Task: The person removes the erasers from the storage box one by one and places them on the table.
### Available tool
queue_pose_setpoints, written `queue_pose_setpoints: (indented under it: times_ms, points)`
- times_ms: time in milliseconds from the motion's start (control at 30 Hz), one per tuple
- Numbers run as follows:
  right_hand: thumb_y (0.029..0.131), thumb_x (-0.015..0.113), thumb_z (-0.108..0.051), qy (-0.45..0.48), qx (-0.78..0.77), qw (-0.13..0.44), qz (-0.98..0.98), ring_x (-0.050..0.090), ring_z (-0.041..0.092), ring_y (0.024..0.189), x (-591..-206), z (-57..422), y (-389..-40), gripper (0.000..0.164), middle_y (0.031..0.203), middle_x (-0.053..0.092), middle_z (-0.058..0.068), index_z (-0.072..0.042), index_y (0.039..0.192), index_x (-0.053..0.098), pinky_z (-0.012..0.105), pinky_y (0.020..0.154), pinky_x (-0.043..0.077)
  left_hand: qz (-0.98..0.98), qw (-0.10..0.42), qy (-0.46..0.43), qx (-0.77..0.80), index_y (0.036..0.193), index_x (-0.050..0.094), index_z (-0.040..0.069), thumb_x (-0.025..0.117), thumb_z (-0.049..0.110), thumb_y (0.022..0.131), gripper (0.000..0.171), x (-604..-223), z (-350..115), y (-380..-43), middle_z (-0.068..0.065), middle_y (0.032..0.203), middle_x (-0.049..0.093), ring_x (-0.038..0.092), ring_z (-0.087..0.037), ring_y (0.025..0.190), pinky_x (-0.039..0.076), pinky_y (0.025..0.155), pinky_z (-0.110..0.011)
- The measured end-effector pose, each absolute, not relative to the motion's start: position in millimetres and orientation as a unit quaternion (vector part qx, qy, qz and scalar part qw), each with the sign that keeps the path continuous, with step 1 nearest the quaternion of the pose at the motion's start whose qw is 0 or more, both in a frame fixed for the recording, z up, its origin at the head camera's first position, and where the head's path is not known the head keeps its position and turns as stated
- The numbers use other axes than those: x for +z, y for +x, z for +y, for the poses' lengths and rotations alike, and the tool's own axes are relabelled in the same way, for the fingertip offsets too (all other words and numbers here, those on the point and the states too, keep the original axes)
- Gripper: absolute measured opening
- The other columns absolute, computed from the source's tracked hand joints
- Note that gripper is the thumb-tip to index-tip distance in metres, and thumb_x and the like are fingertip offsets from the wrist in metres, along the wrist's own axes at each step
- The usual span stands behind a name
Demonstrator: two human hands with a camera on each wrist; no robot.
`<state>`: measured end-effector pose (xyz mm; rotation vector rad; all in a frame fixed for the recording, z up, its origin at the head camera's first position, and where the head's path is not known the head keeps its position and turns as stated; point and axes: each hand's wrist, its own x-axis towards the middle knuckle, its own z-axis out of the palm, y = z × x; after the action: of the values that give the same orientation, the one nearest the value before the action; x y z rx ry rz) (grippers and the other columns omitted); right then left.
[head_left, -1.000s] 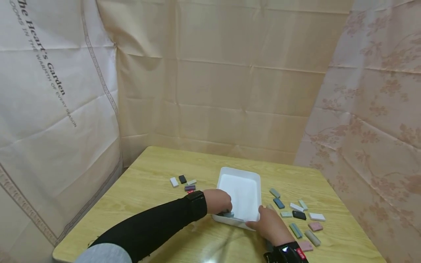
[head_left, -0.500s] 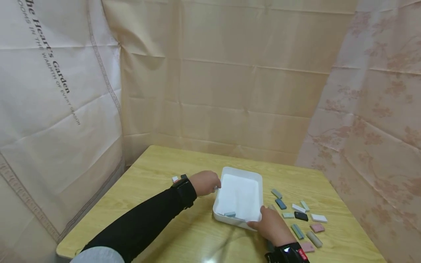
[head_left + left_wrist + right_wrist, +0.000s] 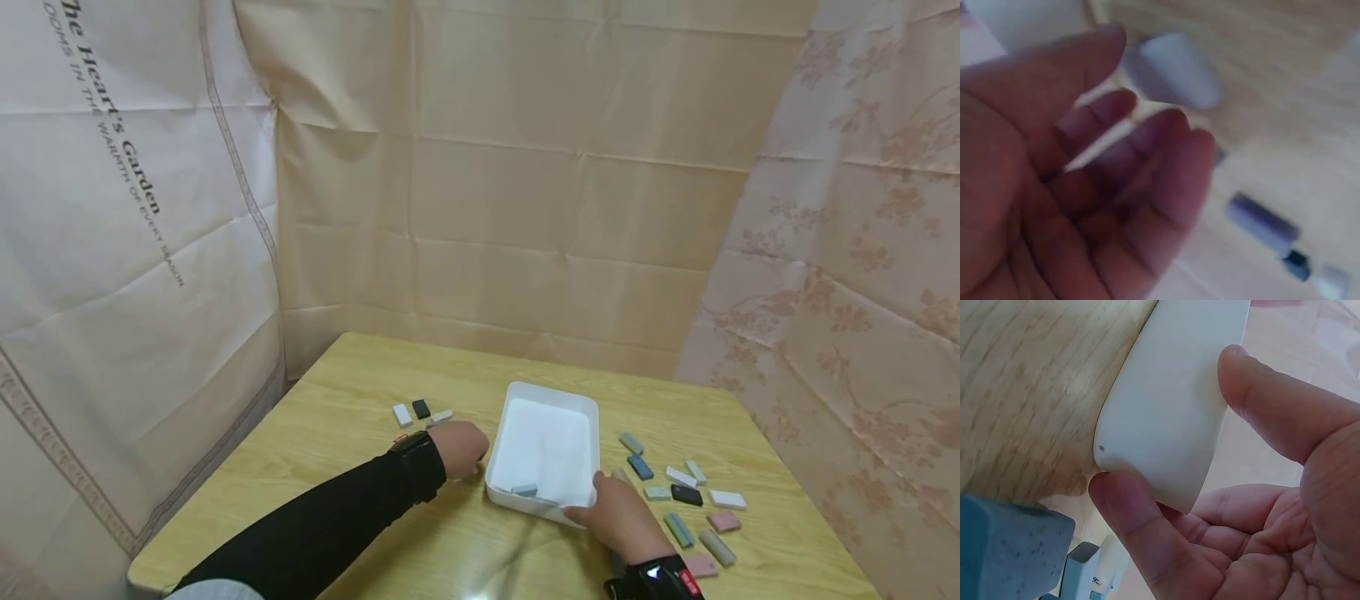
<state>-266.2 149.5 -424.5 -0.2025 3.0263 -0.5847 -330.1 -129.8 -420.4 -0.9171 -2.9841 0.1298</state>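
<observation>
My left hand [image 3: 460, 448] is over the table just left of the white tray [image 3: 550, 400]. In the left wrist view its fingers [image 3: 1179, 175] are loosely bent, with a gap between them and the thumb. A blurred pale block [image 3: 1182, 70] lies on the table just beyond the fingertips. My right hand [image 3: 626, 517] grips the tray's near right corner, thumb at the rim and fingers [image 3: 1125, 500] against the outer wall and lower edge. One small grey-blue block [image 3: 524, 490] lies inside the tray, by its near wall.
Several small blocks are scattered right of the tray, among them a black block [image 3: 686, 494], a blue block [image 3: 641, 467] and a pink block [image 3: 723, 521]. Left of it lie a white block [image 3: 402, 415] and a dark block [image 3: 422, 408]. Cloth hangs behind the table [image 3: 390, 358].
My left hand has let go of the grey-blue block in the tray, lifted out leftward over the rim, then come down beside the tray. The right hand keeps its grip on the corner.
</observation>
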Motion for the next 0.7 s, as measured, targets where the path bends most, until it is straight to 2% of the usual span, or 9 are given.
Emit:
queue_pose_setpoints:
  times_ms: [167, 233, 367, 467, 700]
  points:
    - [0.085, 0.087, -0.047, -0.063, -0.186, 0.031, 0.980, 0.060, 0.055, 0.127, -425.1, 151.6, -266.1, 0.092, 0.136, 0.060, 0.040, 0.021, 0.138, 0.054, 0.064, 0.107, 0.048, -0.947, 0.103, -0.295, 0.070, 0.075, 0.062, 0.014, 0.067, 0.009, 0.098, 0.024, -406.9, -112.8, -323.6, 0.001, 0.073, 0.066, 0.053, -0.010, 0.062, 0.052, 0.063, -0.029]
    - [0.085, 0.087, -0.046, -0.064, -0.186, 0.026, 0.980, 0.062, 0.054, 0.125, -425.1, 152.4, -266.4, 0.090, 0.134, 0.062, 0.040, 0.020, 0.137, 0.055, 0.064, 0.105, 0.049, -0.938, 0.126, -0.318, 0.056, 0.080, 0.067, 0.014, 0.065, 0.010, 0.100, 0.021, -406.3, -103.2, -326.4, 0.002, 0.077, 0.069, 0.059, -0.008, 0.066, 0.054, 0.066, -0.027]
    - [0.085, 0.087, -0.043, -0.073, -0.192, 0.015, 0.979, 0.065, 0.051, 0.122, -426.5, 152.5, -266.5, 0.086, 0.132, 0.064, 0.038, 0.020, 0.136, 0.057, 0.062, 0.104, 0.050, -0.916, 0.078, -0.394, 0.006, 0.100, 0.079, 0.017, 0.067, 0.012, 0.102, 0.014, -409.9, -83.7, -329.2, 0.007, 0.095, 0.078, 0.069, -0.005, 0.084, 0.055, 0.078, -0.021]
    - [0.084, 0.088, -0.042, -0.081, -0.195, 0.004, 0.978, 0.065, 0.051, 0.121, -428.2, 152.4, -266.0, 0.086, 0.132, 0.065, 0.038, 0.020, 0.135, 0.057, 0.062, 0.103, 0.051, -0.909, 0.019, -0.416, -0.011, 0.109, 0.082, 0.021, 0.072, 0.014, 0.099, 0.015, -413.3, -72.1, -327.7, 0.010, 0.104, 0.079, 0.070, -0.002, 0.092, 0.053, 0.082, -0.018]
    - [0.084, 0.088, -0.042, -0.073, -0.209, 0.008, 0.975, 0.062, 0.053, 0.126, -429.8, 153.3, -267.5, 0.089, 0.135, 0.062, 0.040, 0.021, 0.137, 0.055, 0.063, 0.105, 0.049, -0.909, -0.025, -0.417, -0.003, 0.113, 0.083, 0.024, 0.073, 0.011, 0.097, 0.022, -429.3, -56.6, -334.9, 0.013, 0.098, 0.079, 0.068, 0.003, 0.090, 0.049, 0.083, -0.012]
